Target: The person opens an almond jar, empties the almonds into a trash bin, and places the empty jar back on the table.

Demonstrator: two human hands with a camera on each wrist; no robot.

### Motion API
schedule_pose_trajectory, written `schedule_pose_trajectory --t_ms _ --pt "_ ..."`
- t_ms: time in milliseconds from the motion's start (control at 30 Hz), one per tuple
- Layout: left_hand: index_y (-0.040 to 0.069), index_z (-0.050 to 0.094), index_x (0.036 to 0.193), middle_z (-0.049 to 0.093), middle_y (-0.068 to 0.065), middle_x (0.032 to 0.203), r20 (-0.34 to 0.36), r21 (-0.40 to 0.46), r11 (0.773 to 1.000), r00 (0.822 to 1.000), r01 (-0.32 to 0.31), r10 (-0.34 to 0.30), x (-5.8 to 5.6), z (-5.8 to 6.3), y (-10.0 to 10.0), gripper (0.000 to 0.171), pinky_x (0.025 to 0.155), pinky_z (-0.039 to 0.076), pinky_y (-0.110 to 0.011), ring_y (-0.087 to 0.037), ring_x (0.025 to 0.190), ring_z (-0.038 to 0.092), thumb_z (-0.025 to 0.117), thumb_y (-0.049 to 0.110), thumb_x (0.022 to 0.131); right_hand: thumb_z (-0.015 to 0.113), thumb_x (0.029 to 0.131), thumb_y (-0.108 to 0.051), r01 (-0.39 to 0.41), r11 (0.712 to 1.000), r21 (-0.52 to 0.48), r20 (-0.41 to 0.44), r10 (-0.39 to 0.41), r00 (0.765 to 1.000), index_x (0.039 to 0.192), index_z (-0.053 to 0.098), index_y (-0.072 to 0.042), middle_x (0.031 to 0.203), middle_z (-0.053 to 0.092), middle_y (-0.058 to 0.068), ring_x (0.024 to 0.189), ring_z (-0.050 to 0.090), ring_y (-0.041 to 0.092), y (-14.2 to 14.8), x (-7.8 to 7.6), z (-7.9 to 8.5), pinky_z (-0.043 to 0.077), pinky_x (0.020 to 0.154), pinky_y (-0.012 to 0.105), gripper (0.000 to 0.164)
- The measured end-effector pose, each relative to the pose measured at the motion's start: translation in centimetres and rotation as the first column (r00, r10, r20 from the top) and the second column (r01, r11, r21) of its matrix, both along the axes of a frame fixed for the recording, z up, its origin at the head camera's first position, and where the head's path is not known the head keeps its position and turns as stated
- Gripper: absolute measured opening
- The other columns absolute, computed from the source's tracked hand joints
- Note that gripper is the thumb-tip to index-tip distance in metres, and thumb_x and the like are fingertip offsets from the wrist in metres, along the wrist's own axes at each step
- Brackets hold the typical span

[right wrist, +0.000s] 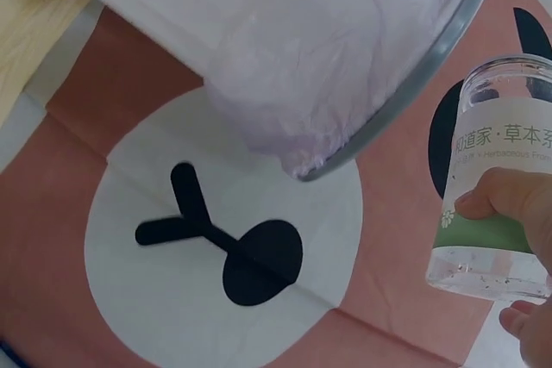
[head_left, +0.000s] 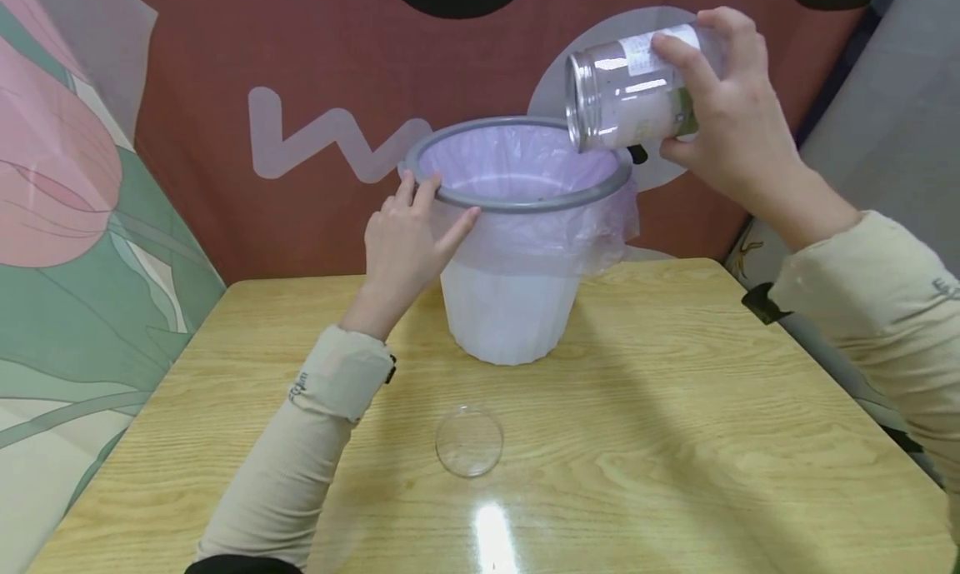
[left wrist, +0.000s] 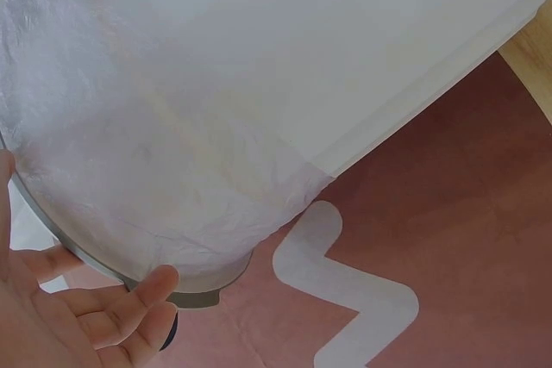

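Observation:
A white trash bin [head_left: 510, 316] with a grey rim ring [head_left: 525, 204] stands on the table, lined with a thin pinkish plastic bag [head_left: 517, 153]. My left hand [head_left: 405, 228] holds the bin's near left rim, fingertips over the edge and thumb along the outer side. My right hand [head_left: 738, 112] grips a clear jar [head_left: 626, 99] with a white and green label [right wrist: 496, 152]. The jar is tipped on its side above the bin's right rim, its open mouth facing left and slightly down. Small specks [right wrist: 509, 286] show near the jar's base.
On the wooden table [head_left: 637, 441], a clear round lid [head_left: 469, 442] lies in front of the bin. Behind stands a reddish-brown printed backdrop [head_left: 330, 216]; a floral panel [head_left: 60, 182] is at the left. Loose bag film [head_left: 615, 232] hangs over the bin's right side.

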State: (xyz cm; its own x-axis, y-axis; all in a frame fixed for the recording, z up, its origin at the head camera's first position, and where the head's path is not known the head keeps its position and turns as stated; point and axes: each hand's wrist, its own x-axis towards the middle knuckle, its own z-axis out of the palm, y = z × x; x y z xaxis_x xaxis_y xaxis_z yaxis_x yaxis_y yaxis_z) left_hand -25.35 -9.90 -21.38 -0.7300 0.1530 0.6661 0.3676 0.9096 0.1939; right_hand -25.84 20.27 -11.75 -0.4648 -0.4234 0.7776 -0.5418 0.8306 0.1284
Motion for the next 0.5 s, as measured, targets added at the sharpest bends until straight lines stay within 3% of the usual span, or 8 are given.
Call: schedule_pose_trajectory --t_ms 267,500 --pt "0.005 0.047 0.128 0.042 -0.023 0.130 -0.002 0.001 1.000 1.000 -0.001 0.001 -0.07 -0.02 0.02 0.067 0.067 0.045 -0.045 -0.038 0.093 0.055 0.046 0.056 0.085 0.073 0.063 0.006 -0.029 0.997 -0.074 0.018 0.030 0.999 0.129 0.036 -0.013 0.134 0.022 0.018 0.124 0.022 0.029 -0.67 0.38 -0.54 0.034 0.094 0.046 0.079" --pt "0.004 0.048 0.127 0.043 -0.023 0.129 -0.018 -0.009 1.000 1.000 -0.001 0.000 -0.15 -0.12 0.11 0.068 0.066 0.046 -0.044 -0.038 0.092 0.055 0.045 0.057 0.085 0.074 0.062 0.007 -0.057 0.990 -0.131 0.034 0.062 0.997 0.129 0.037 -0.012 0.133 0.022 0.019 0.121 0.031 0.032 -0.88 0.68 -1.04 0.032 0.096 0.043 0.079"
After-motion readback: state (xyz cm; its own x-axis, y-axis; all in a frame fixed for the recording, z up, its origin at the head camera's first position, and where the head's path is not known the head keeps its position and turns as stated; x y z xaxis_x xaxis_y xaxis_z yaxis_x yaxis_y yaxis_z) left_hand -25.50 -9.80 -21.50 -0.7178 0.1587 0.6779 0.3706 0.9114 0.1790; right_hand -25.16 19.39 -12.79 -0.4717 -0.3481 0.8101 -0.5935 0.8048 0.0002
